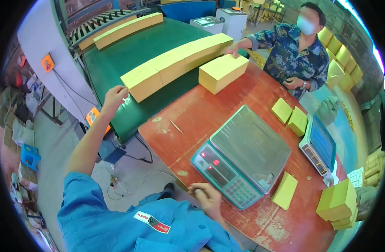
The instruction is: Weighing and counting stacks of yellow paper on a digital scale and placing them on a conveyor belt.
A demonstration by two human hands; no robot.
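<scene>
My left hand [115, 96] reaches to the near left end of a long row of yellow paper-like blocks [159, 72] on a green conveyor belt [123, 63]. Its fingers are bent but apart, at or just beside the block's end face; contact is hard to tell. Low at the table's edge, my right hand [207, 199] is curled closed next to a digital scale [251, 145]; its fingers hide whatever may be inside. The scale's metal plate carries nothing. Across the table, another person's hand [234, 49] reaches over a yellow block [223, 72] standing on the red table [182, 113].
Small yellow pieces [285, 190] lie around the scale, and a second scale [318, 145] stands at right. Yellow stacks [337, 201] sit at the right table edge. Another yellow row [129, 30] lies farther along the belt. A thin stick [176, 126] rests on the table.
</scene>
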